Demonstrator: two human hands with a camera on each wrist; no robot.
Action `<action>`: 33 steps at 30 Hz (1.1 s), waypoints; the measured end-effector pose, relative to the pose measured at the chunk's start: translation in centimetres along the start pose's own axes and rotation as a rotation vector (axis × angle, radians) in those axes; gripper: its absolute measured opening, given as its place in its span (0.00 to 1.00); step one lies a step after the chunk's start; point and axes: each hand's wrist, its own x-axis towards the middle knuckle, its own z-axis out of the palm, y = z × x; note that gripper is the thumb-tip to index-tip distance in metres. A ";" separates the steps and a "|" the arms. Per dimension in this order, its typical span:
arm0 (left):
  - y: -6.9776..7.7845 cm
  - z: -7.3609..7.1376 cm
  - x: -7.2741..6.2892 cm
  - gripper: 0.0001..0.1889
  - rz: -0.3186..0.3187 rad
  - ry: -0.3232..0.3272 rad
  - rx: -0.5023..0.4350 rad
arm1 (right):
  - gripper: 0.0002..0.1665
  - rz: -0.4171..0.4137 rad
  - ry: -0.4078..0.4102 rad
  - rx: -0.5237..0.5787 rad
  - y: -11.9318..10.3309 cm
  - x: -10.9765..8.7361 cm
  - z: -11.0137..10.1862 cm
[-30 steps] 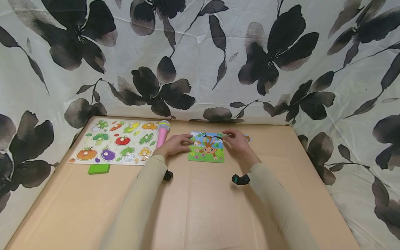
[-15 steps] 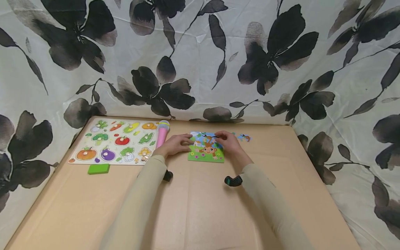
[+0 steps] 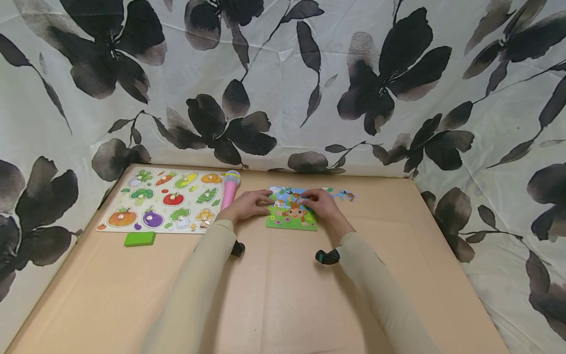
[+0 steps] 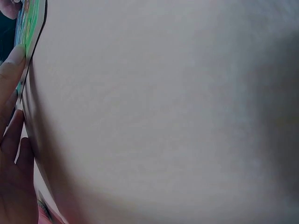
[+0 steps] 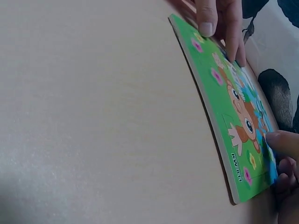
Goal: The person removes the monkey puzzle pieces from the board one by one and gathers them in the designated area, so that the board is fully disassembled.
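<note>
A monkey jigsaw puzzle (image 3: 292, 216) lies flat on the table, its picture of a brown monkey on green grass. At its left edge my left hand (image 3: 249, 204) rests with relaxed fingers. The left thumb (image 4: 17, 55) lies on the green border in the left wrist view. Over the upper right part of the picture, my right hand (image 3: 324, 204) has curled fingers, thumb and forefinger close together on a puzzle piece there. Those fingertips mostly hide the piece. The right thumb (image 5: 275, 138) touches the picture beside the monkey's head in the right wrist view.
Loose puzzle pieces (image 3: 346, 195) lie right of the puzzle. To the left are a white vegetable peg board (image 3: 163, 216), a pink toy microphone (image 3: 230, 189) and a green block (image 3: 140, 239). Floral cloth (image 3: 300, 123) hangs behind the table.
My right hand has moved left from the puzzle's right edge onto its upper right part, uncovering the loose pieces. My left hand has stayed put.
</note>
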 end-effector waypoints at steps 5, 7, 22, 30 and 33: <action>0.0 0.0 0.0 0.21 0.004 0.003 0.003 | 0.15 -0.051 -0.039 -0.056 -0.2 0.2 -0.1; 0.0 0.0 0.0 0.21 0.005 0.002 0.005 | 0.14 -0.054 -0.050 -0.079 -0.3 0.3 -0.2; 0.2 0.0 -0.1 0.21 0.003 0.005 -0.014 | 0.11 -0.042 -0.125 -0.095 -1.0 1.1 -0.6; -0.2 0.2 0.1 0.21 0.010 0.008 -0.005 | 0.08 0.041 -0.068 -0.018 -1.0 0.8 0.0; -0.1 0.1 0.0 0.21 0.013 0.007 -0.002 | 0.08 0.047 -0.047 -0.015 -1.0 0.8 0.1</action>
